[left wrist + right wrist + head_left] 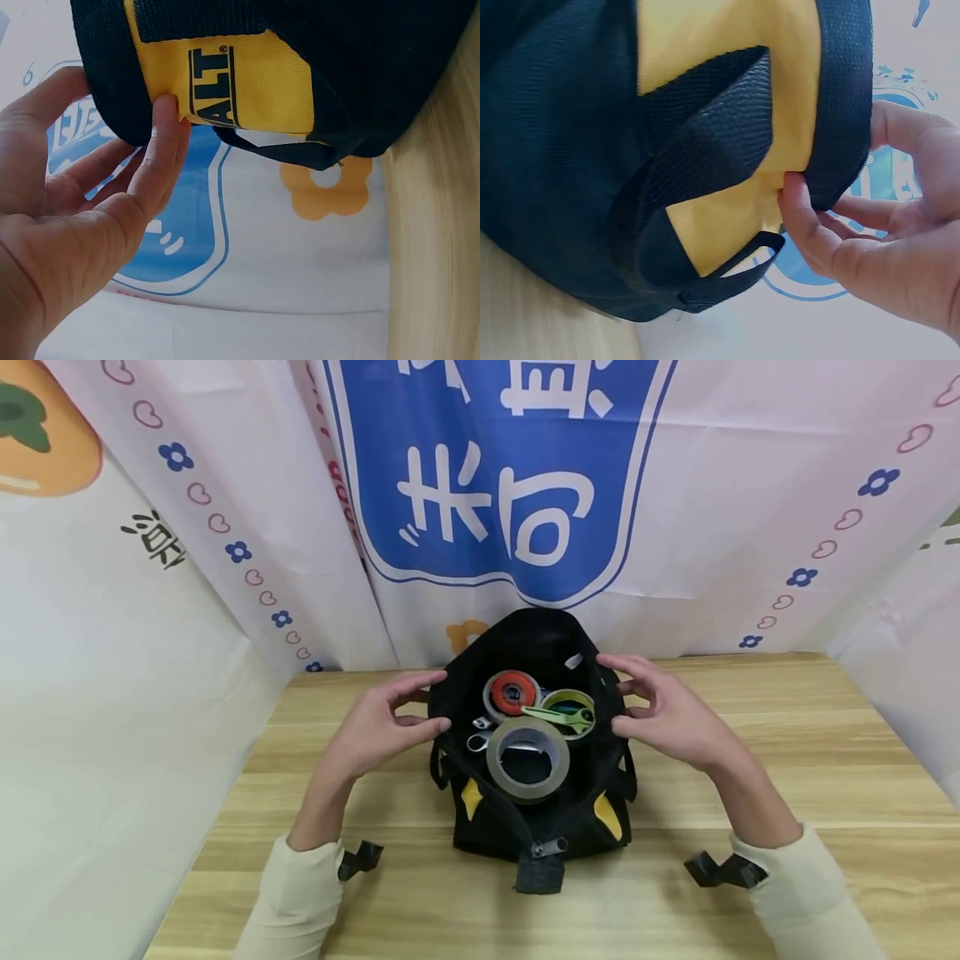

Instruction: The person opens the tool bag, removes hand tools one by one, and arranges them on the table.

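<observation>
A black tool bag [540, 827] with yellow panels stands on the wooden table, its mouth gaping upward. My left hand [382, 722] touches the left side of its rim, thumb and index fingertips spread apart along the edge. On the opposite side, my right hand [671, 710] rests its spread fingertips against the rim in the same way. Inside lie a large roll of clear tape [491, 760], a roll with a red core [513, 692], a yellow-lined roll [576, 697] and a light green-handled tool [558, 717]. Metal wrench-like ends [477, 742] show at the left.
A zipper pull [551, 847] and fabric tab hang at the bag's front. Loose black straps [281, 152] hang at its sides. A printed curtain [712, 527] stands right behind the bag. The wooden table [750, 760] extends to both sides.
</observation>
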Demonstrator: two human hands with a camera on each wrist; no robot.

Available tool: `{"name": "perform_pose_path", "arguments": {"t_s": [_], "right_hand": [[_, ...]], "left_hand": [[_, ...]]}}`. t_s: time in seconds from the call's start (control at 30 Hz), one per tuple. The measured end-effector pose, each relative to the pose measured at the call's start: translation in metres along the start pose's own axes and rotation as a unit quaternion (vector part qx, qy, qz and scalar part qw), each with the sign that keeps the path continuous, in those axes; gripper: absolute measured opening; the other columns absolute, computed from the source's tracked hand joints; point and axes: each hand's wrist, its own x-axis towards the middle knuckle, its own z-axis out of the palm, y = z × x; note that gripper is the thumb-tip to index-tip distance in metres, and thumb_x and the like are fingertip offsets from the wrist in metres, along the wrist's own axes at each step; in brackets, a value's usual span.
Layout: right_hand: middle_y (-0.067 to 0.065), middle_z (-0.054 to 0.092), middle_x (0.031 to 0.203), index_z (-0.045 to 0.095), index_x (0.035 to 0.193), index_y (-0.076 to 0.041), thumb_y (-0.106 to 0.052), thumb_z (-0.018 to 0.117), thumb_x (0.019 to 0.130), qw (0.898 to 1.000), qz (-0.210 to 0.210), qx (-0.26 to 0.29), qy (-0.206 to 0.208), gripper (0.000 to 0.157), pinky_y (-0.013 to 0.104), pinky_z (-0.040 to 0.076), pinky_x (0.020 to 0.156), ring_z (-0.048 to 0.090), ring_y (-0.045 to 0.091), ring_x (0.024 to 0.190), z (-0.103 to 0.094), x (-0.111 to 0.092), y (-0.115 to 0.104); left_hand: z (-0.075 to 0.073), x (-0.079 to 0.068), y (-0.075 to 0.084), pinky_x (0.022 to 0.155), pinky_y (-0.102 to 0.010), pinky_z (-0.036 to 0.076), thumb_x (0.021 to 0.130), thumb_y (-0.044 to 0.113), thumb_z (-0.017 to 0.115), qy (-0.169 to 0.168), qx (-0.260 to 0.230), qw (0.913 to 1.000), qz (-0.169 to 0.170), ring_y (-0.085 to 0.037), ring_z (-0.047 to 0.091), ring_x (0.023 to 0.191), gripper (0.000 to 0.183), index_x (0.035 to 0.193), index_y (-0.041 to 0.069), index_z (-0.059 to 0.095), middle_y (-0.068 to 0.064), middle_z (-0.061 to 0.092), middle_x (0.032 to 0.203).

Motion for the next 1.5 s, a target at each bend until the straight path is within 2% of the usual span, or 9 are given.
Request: {"name": "perform_pose_path", "arguments": {"t_s": [0.13,0.23,0.4,0.57,0.73,0.93,1.13,1.33,1.5], "right_hand": [[0.012,0.039,0.168,0.039,0.166,-0.011,-0.004,0.072,0.096,1.000,0.004,-0.029,-0.002,0.078,0.029,0.059,0.103,0.054,0.039,0.139,-0.003,-0.004,-0.002],[0.014,0.041,0.166,0.040,0.165,-0.009,-0.010,0.075,0.098,0.999,0.006,-0.052,0.004,0.075,0.045,0.060,0.106,0.055,0.040,0.139,-0.005,-0.007,-0.004],[0.016,0.049,0.159,0.051,0.157,-0.004,-0.014,0.078,0.098,0.993,-0.025,-0.110,0.041,0.066,0.061,0.056,0.110,0.057,0.040,0.138,-0.006,-0.010,-0.007],[0.015,0.056,0.155,0.060,0.150,-0.004,-0.010,0.081,0.096,0.984,-0.084,-0.138,0.069,0.058,0.061,0.054,0.112,0.056,0.038,0.141,-0.006,-0.001,-0.018],[0.015,0.059,0.152,0.061,0.149,-0.006,-0.013,0.082,0.095,0.982,-0.117,-0.139,0.051,0.059,0.060,0.054,0.114,0.060,0.038,0.137,-0.001,0.015,-0.035],[0.016,0.058,0.153,0.059,0.151,-0.006,-0.014,0.083,0.094,0.985,-0.114,-0.129,-0.011,0.062,0.055,0.055,0.114,0.060,0.036,0.138,0.012,0.044,-0.047],[0.015,0.060,0.150,0.059,0.150,-0.007,-0.015,0.086,0.093,0.985,-0.111,-0.121,-0.047,0.064,0.053,0.056,0.114,0.063,0.038,0.135,0.026,0.067,-0.050],[0.016,0.061,0.149,0.061,0.148,-0.005,-0.013,0.084,0.094,0.986,-0.104,-0.100,-0.084,0.059,0.050,0.058,0.112,0.065,0.036,0.134,0.038,0.079,-0.044],[0.015,0.067,0.140,0.063,0.145,-0.004,-0.013,0.084,0.094,0.981,-0.095,-0.129,-0.110,0.056,0.048,0.061,0.107,0.069,0.032,0.126,0.046,0.085,-0.035]], "left_hand": [[0.003,0.002,0.003,0.098,-0.033,0.064,0.095,0.013,0.083,-0.012,0.005,0.9998,0.012,-0.034,0.064,0.131,0.060,0.151,0.009,0.062,-0.013,0.061,0.154],[0.005,0.002,0.004,0.099,-0.034,0.064,0.096,0.014,0.082,-0.011,0.009,0.9998,0.011,-0.034,0.065,0.131,0.059,0.151,0.009,0.062,-0.012,0.062,0.154],[0.007,0.001,0.005,0.098,-0.034,0.065,0.097,0.016,0.082,-0.014,0.008,0.9998,0.011,-0.035,0.064,0.133,0.059,0.152,0.010,0.061,-0.012,0.060,0.156],[0.008,0.000,0.005,0.099,-0.035,0.065,0.097,0.017,0.081,-0.020,0.008,0.9997,0.014,-0.036,0.063,0.136,0.059,0.153,0.010,0.060,-0.012,0.059,0.158],[0.007,0.000,0.005,0.098,-0.036,0.065,0.097,0.016,0.081,-0.022,0.009,0.9995,0.019,-0.037,0.064,0.135,0.060,0.153,0.009,0.060,-0.012,0.059,0.158],[0.007,-0.001,0.004,0.096,-0.031,0.065,0.098,0.014,0.080,-0.023,0.000,0.9994,0.024,-0.036,0.065,0.133,0.059,0.153,0.009,0.060,-0.013,0.059,0.157],[0.007,-0.003,0.002,0.095,-0.031,0.065,0.097,0.014,0.081,-0.021,-0.007,0.9993,0.029,-0.038,0.065,0.132,0.059,0.153,0.008,0.060,-0.014,0.059,0.156],[0.007,-0.004,-0.001,0.094,-0.031,0.066,0.097,0.013,0.081,-0.023,-0.015,0.9992,0.028,-0.037,0.066,0.131,0.059,0.152,0.007,0.060,-0.014,0.060,0.156],[0.006,-0.003,0.000,0.094,-0.031,0.066,0.097,0.013,0.081,-0.022,-0.008,0.9991,0.037,-0.038,0.066,0.131,0.058,0.152,0.007,0.061,-0.015,0.060,0.155]]}}
